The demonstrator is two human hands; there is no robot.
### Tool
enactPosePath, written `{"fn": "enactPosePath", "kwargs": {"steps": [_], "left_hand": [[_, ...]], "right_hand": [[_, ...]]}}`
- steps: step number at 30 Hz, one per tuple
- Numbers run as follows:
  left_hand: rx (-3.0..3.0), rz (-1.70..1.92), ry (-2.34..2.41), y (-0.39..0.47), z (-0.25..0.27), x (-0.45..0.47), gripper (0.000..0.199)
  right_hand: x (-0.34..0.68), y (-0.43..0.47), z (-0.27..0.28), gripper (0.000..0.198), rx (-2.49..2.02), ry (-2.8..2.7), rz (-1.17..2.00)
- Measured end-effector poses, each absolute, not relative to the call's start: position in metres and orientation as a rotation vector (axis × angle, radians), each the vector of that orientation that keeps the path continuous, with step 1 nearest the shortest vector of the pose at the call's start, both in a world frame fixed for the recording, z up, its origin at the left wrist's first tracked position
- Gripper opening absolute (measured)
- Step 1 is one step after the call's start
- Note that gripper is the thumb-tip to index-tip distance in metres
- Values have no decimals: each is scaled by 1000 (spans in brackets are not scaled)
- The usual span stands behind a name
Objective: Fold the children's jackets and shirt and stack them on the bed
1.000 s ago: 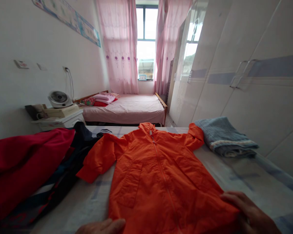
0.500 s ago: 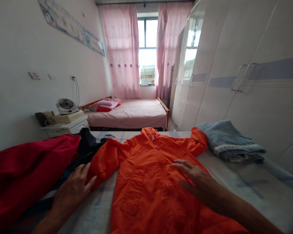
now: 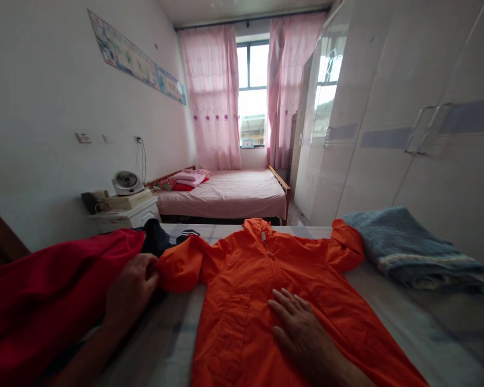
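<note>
An orange zip-up jacket (image 3: pixel 234 290) lies spread out, front side up, its collar away from me. At the end of its left-hand sleeve, my left hand (image 3: pixel 131 290) is closed, fingers curled onto the cuff. My right hand (image 3: pixel 300 325) rests flat on the jacket's front beside the zip, fingers stretched out, holding nothing. A red garment (image 3: pixel 64 285) lies heaped to the left, partly behind my left forearm. Dark clothing (image 3: pixel 156 236) shows between that heap and the orange sleeve.
The clothes lie on a pale checked bed cover (image 3: pixel 177 328). A folded blue-grey blanket (image 3: pixel 411 244) sits at the right, touching the other sleeve. Beyond are a pink bed (image 3: pixel 234 193), a bedside cabinet (image 3: pixel 141 212) with a fan (image 3: pixel 128 183), and white wardrobes (image 3: pixel 371 177).
My left hand has moved up and closed on the sleeve end, which is raised and bent inward. My right hand has come down flat onto the jacket's front. The view has shifted slightly.
</note>
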State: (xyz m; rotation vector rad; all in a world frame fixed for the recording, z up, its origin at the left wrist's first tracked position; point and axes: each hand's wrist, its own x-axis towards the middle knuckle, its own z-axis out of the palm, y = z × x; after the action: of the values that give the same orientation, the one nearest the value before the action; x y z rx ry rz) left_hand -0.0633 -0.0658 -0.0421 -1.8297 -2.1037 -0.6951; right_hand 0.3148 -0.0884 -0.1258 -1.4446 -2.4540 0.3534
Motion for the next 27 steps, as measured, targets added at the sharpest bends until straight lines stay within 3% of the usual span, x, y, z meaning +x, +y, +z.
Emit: {"fn": "enactPosePath", "kwargs": {"steps": [5, 9, 12, 14, 18, 22, 24, 27], "left_hand": [[-1835, -961, -1344, -79, 2, -9, 17], [-2225, -911, -591, -104, -35, 51, 19], [-2446, -918, -323, -116, -72, 73, 21], [-2507, -989, -436, -118, -84, 71, 24], [-2487, -1077, -1091, -101, -88, 44, 31], [-2348, -1182, -1743, -67, -92, 9, 29], [-2300, -1257, -1994, -55, -97, -5, 32], [-2252, -1376, -2199, -46, -104, -17, 37]], "right_hand": [[314, -87, -126, 48, -1454, -2450, 357], [314, -87, -129, 48, -1454, -2436, 350], [314, -88, -130, 48, -1457, -2422, 355], [315, -88, -130, 48, -1456, -2419, 365], [314, -89, -128, 47, -1461, -2394, 384], [306, -102, -104, 34, -1512, -2269, 407], [298, -112, -85, 29, -1547, -2217, 519], [279, -124, -65, 37, -1627, -2247, 850]]}}
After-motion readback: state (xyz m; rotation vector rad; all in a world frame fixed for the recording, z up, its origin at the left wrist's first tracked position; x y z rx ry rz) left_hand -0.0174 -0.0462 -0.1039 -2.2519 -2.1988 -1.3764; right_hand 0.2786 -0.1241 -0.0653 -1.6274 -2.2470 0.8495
